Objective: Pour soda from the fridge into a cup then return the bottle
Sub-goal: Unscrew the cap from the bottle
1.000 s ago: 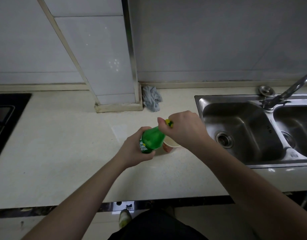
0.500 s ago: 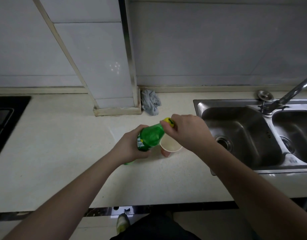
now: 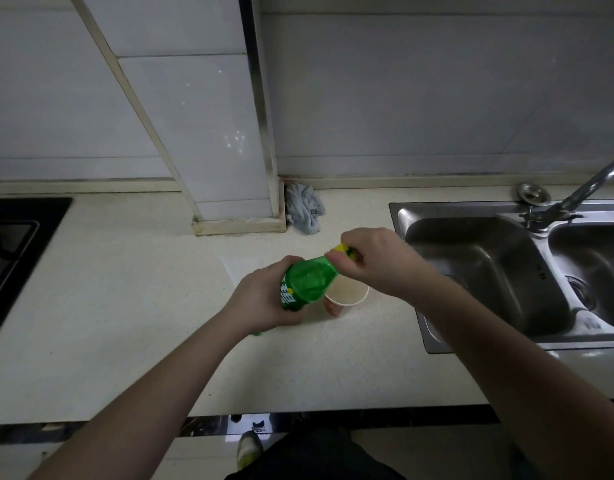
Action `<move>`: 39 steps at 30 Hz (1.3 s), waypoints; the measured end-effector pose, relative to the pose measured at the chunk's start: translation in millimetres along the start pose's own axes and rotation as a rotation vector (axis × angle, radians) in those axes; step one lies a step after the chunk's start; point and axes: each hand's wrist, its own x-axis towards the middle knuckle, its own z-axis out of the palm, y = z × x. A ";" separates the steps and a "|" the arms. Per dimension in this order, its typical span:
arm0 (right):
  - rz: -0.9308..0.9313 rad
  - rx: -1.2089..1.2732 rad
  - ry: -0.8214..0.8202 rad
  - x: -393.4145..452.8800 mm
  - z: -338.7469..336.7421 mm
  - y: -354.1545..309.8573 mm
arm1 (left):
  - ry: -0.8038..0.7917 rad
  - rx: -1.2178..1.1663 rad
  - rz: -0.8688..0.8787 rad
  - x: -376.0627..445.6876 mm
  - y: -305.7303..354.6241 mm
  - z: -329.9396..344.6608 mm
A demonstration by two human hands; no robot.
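Over the pale stone countertop (image 3: 132,306), a tilted green plastic soda bottle (image 3: 307,284) is gripped by the left hand (image 3: 260,299); its yellow cap (image 3: 343,250) is pinched by the right hand (image 3: 375,261), above a paper cup (image 3: 347,296).

One green soda bottle (image 3: 307,284) is in view, with one yellow cap (image 3: 343,250) on its neck. One paper cup (image 3: 347,299) stands on the one pale surface (image 3: 125,306). Two hands show: one left hand (image 3: 264,299) and one right hand (image 3: 375,259). One crumpled grey cloth (image 3: 304,213) lies by the wall. One steel sink (image 3: 413,216) has two basins, with one tap (image 3: 582,192) and one round metal plug (image 3: 534,194) behind it. One black hob (image 3: 18,244) sits at the left edge. One shoe (image 3: 248,450) shows below.
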 end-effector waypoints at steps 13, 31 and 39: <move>-0.139 0.113 -0.198 -1.1 -18.4 1.6 | -0.200 -0.155 -0.037 1.3 -15.2 -5.1; 0.119 0.174 -0.115 3.6 -2.3 -7.2 | -0.101 -0.119 -0.063 -0.5 -13.6 -3.0; 0.045 0.194 -0.007 3.3 2.3 -2.2 | -0.089 -0.102 -0.081 -1.6 -13.3 -2.8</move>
